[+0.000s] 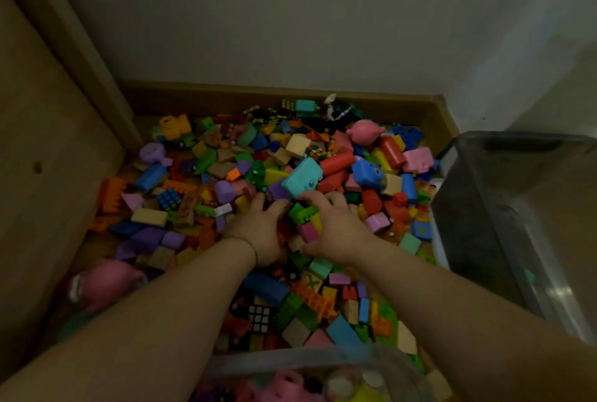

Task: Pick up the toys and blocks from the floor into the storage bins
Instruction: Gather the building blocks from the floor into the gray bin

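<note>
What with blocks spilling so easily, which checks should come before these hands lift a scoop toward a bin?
1. Both the left hand and the right hand are down on the blocks: ok.
2. Firm hold on a load: cannot tell; the fingertips are sunk among the pieces.
3. The clear bin on the right is open on top with room inside: ok.
4. The near bin at the bottom edge already holds pink toys; room left: cannot tell.
5. The teal block sits tilted on the heap just past the fingertips and may tumble when the hands rise: not ok.
</note>
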